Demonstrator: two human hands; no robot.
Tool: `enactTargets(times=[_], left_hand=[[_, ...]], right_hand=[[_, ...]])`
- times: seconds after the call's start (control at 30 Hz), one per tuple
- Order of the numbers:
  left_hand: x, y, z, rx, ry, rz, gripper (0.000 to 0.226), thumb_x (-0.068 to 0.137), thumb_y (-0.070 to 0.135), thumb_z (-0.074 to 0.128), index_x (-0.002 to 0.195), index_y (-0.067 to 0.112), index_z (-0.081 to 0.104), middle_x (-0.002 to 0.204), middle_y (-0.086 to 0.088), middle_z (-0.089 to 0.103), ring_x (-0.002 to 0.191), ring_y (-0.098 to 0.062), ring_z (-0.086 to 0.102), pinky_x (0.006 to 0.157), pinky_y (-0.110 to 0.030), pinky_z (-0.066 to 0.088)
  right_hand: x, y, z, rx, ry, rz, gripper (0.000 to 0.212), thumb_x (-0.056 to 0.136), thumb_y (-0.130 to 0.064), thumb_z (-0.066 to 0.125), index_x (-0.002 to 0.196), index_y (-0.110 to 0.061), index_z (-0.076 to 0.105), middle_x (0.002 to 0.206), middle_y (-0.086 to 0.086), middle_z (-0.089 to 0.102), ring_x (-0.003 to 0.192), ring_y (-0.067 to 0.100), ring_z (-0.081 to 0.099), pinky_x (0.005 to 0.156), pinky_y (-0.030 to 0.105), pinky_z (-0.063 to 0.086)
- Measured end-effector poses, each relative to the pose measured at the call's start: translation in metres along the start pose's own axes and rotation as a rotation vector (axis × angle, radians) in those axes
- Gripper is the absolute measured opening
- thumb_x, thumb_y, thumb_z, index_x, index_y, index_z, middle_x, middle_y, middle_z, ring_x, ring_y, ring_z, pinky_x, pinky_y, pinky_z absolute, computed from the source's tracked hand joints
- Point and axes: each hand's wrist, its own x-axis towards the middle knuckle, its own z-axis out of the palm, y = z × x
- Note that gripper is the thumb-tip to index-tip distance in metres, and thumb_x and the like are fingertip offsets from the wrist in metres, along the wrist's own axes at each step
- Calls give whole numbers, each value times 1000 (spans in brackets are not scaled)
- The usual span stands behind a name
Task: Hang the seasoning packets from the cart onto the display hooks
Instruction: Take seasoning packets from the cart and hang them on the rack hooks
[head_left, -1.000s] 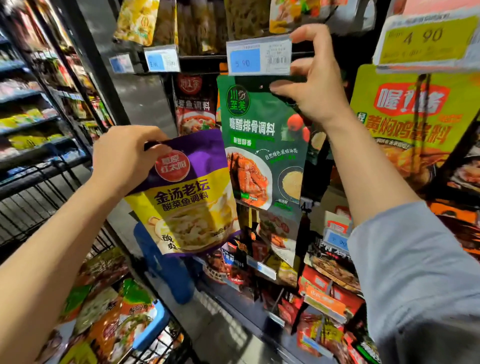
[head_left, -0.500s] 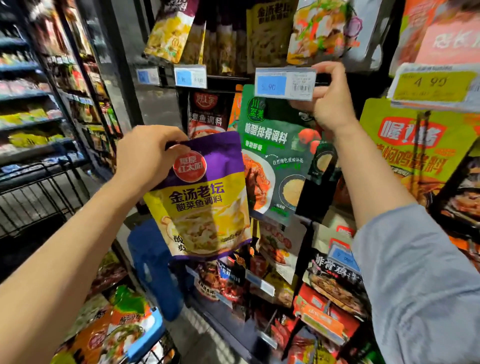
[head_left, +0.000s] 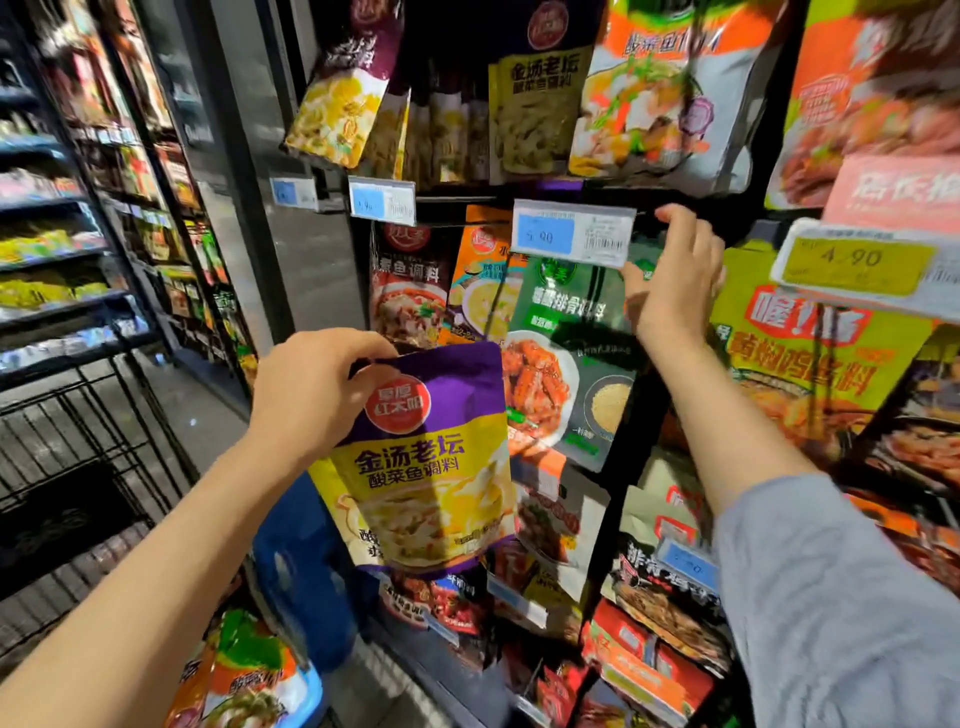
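My left hand (head_left: 311, 395) grips the top left corner of a purple and yellow seasoning packet (head_left: 431, 467) and holds it in front of the display. My right hand (head_left: 675, 275) is raised to the top right corner of a green seasoning packet (head_left: 566, 358), which hangs under a blue 5.90 price tag (head_left: 571, 231). The thumb lies on that corner and the fingers reach up behind it. The hook itself is hidden behind the tag. More packets (head_left: 244, 670) lie in the cart (head_left: 78, 441) at the lower left.
Rows of hanging packets fill the display, with matching purple and yellow ones (head_left: 343, 98) on the upper row. A yellow 4.90 tag (head_left: 857, 265) juts out at the right. A blue plastic object (head_left: 306, 561) stands between cart and display. Aisle shelves (head_left: 52, 249) run along the left.
My view has tilted upward, showing the upper row of packets. My left hand has kept the purple packet, and my right hand has eased slightly right and down from the price tag.
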Motion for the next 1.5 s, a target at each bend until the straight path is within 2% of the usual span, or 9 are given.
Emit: enactTargets(times=[0.13, 0.23, 0.33, 0.43, 0.57, 1.13, 1.27, 1.33, 1.5], left_hand=[[-2, 2, 2, -23, -11, -31, 16, 82, 30, 70, 94, 19, 75, 95, -2, 74, 89, -30, 68, 67, -40, 53], [-3, 5, 3, -43, -42, -25, 20, 81, 35, 64, 93, 22, 75, 94, 0, 74, 87, -29, 68, 65, -39, 53], [-6, 6, 3, -65, -54, -39, 18, 82, 33, 65, 94, 22, 74, 93, 1, 74, 86, -27, 68, 65, -39, 53], [-8, 2, 0, -93, -63, -61, 24, 81, 37, 61, 95, 23, 74, 94, 3, 73, 86, -25, 68, 68, -42, 54], [-3, -5, 0, -101, -46, -27, 27, 78, 37, 58, 93, 22, 75, 92, 3, 74, 85, -25, 68, 67, -36, 52], [17, -25, -2, -140, -45, 90, 23, 78, 32, 60, 89, 19, 75, 86, 5, 73, 79, -22, 69, 65, -25, 42], [13, -28, -6, -177, -54, 86, 28, 78, 38, 57, 89, 20, 75, 87, 5, 73, 79, -21, 69, 65, -26, 45], [13, -32, -5, -245, -69, 65, 32, 78, 43, 58, 90, 20, 75, 89, 6, 73, 82, -20, 68, 68, -32, 51], [11, -23, -2, -325, -97, 128, 29, 78, 40, 62, 90, 17, 75, 89, 5, 73, 83, -19, 68, 72, -36, 54]], right_hand=[[-68, -1, 10, -63, 136, -170, 35, 74, -16, 62, 108, -9, 58, 121, 14, 53, 122, 30, 41, 108, 53, 23], [-100, -5, 31, -219, -59, -390, 42, 73, -26, 75, 111, -15, 63, 113, 14, 60, 110, 33, 50, 101, 68, 28], [-99, -9, 47, -383, -339, -483, 65, 70, -48, 73, 129, -28, 53, 138, 13, 48, 133, 34, 35, 103, 70, 15], [-80, -4, 56, -538, -506, -442, 72, 80, -63, 55, 143, -37, 30, 158, 9, 14, 145, 35, 7, 105, 69, -10], [-63, 19, 67, -714, -586, -374, 77, 84, -64, 49, 148, -39, 13, 158, 5, -13, 146, 28, -7, 102, 73, -8], [-16, 37, 71, -662, -854, -78, 78, 91, -28, 57, 150, -34, 7, 157, 2, -19, 145, 25, -13, 113, 61, 8], [-29, 7, 50, -295, -735, 75, 69, 86, -37, 63, 146, -29, 29, 154, 8, 24, 140, 26, 24, 114, 42, 23], [-48, -18, 25, 65, -609, 80, 48, 87, -37, 64, 132, -24, 51, 125, -6, 50, 113, 14, 50, 92, 19, 38], [-109, -71, -35, 748, -598, -31, 24, 89, -33, 56, 112, -31, 63, 111, -13, 66, 107, 4, 60, 91, 18, 46]])
